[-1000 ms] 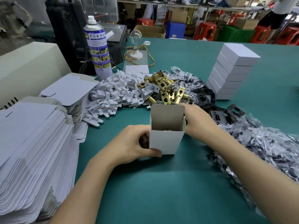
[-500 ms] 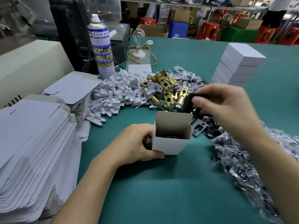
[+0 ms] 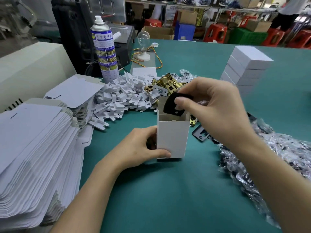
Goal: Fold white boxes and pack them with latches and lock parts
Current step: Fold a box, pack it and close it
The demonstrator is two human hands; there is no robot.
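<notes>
Fingers and thumb of my left hand (image 3: 139,148) wrap the lower side of the upright, open-topped white cardboard box (image 3: 171,138), which stands on the teal table mat (image 3: 168,190) right in front of me. My right hand (image 3: 217,108) pinches a flat black metal lock plate (image 3: 168,105) between thumb and fingertips, tilted just over the box's open mouth. The heap of brass latches (image 3: 166,84) lies behind it, and flat white box blanks (image 3: 33,148) are stacked at my left.
</notes>
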